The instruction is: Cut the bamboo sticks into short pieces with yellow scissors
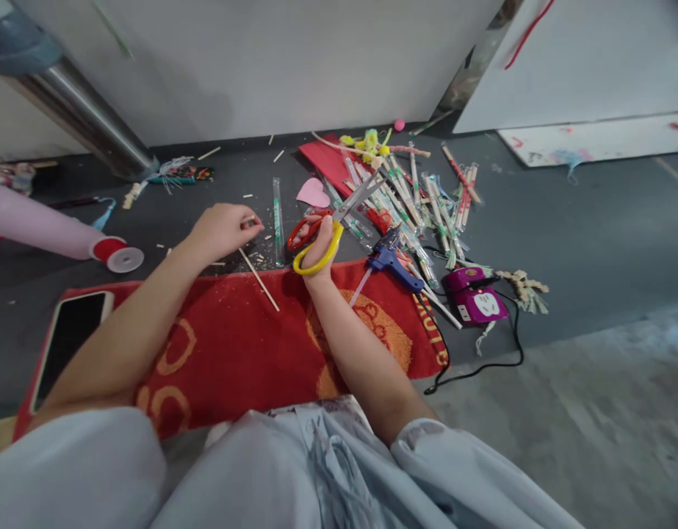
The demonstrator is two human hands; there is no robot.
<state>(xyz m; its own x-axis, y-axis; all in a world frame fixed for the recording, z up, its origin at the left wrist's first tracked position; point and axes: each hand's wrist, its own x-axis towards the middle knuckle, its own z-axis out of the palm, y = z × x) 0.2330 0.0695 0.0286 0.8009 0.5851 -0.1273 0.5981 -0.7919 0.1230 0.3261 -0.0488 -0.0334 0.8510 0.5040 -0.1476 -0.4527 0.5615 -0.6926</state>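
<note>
My right hand [318,253] is closed in the handles of a pair of scissors [339,220]; one handle is yellow, the other red, and the blades stand apart, pointing up and right toward a pile of wrapped chopsticks [421,198]. My left hand [224,229] rests on the dark floor just beyond the red mat [233,345], its fingertips pinched on a small thing I cannot make out. A thin wooden stick [258,279] lies slanted across the mat's far edge between my two hands.
A blue glue gun [391,257] lies right of the scissors, a purple box [476,297] with a black cord beyond it. A phone [68,342] lies on the mat's left end. A pink roll [46,231], pink paper heart [314,192], red sheet [327,162] and metal pole [85,117] lie around.
</note>
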